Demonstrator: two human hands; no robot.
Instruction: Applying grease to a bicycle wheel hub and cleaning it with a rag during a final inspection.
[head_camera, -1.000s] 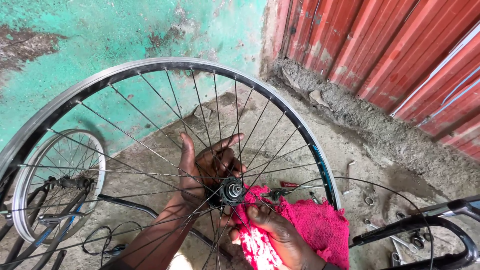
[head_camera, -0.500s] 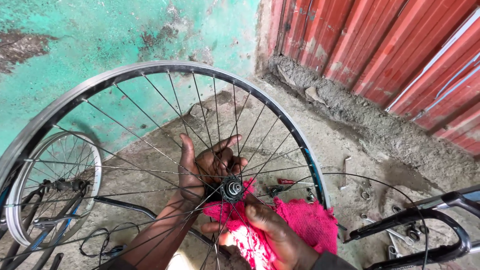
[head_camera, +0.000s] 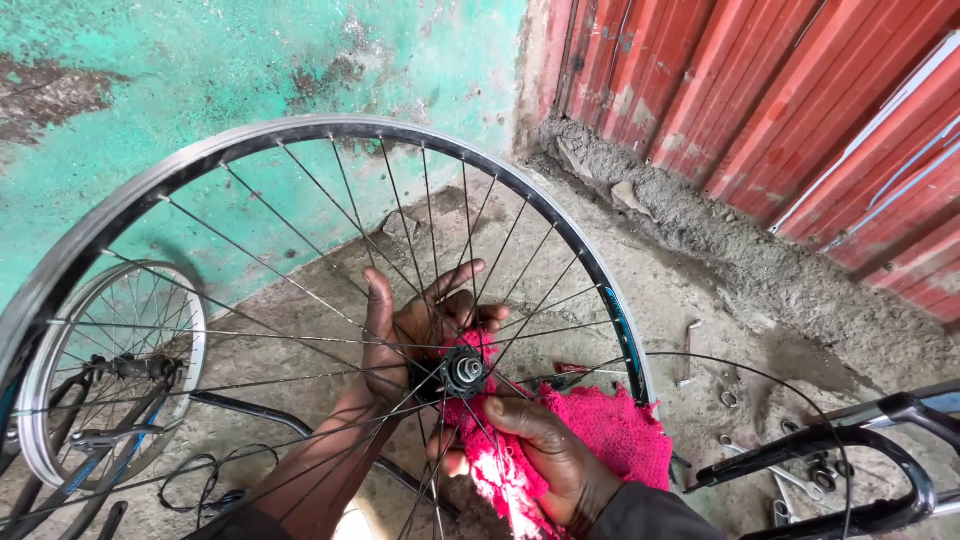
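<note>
I hold a spoked bicycle wheel (head_camera: 330, 135) upright in front of me. My left hand (head_camera: 410, 325) reaches behind the spokes and cups the far side of the hub (head_camera: 465, 370), fingers spread. My right hand (head_camera: 535, 455) sits on the near side, gripping a bright pink rag (head_camera: 600, 430) and pressing it against the hub and spokes. The rag hangs down below the hub and spreads to the right.
A second, smaller wheel (head_camera: 110, 375) on a bike stands at the lower left. A black fork or frame part (head_camera: 850, 450) lies at the lower right, with small metal parts (head_camera: 730, 400) on the concrete floor. A turquoise wall is behind, red corrugated sheets (head_camera: 780, 100) at right.
The view has shifted slightly and the wheel sits a little lower and more centred. My right hand has worked the pink rag closer around the hub; my left hand stays at the hub.
</note>
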